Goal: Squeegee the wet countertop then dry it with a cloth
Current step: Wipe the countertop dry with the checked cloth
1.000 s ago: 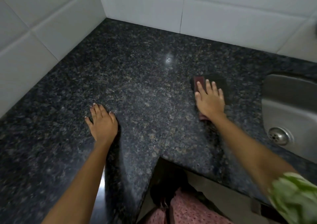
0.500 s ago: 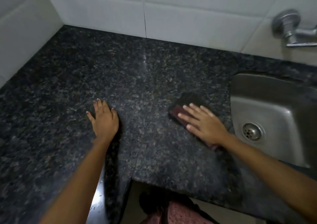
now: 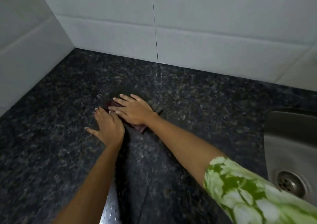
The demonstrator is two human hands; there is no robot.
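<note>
A dark folded cloth (image 3: pixel 141 127) with maroon patches lies flat on the black speckled granite countertop (image 3: pixel 197 103), near its middle. My right hand (image 3: pixel 133 109) presses down on the cloth with fingers spread, covering most of it. My left hand (image 3: pixel 107 126) rests palm-down on the counter just left of the cloth, its fingertips touching the cloth's edge and my right hand. Faint wet streaks glint on the stone behind the hands. No squeegee is in view.
White tiled walls (image 3: pixel 205 26) meet in a corner at the back left. A steel sink (image 3: pixel 291 146) with a round drain (image 3: pixel 289 183) is set into the counter at the right. The counter's front edge runs near my forearms.
My right hand has slid the cloth leftwards across the counter, away from the sink, until it meets my left hand. The view has tilted up toward the wall corner.
</note>
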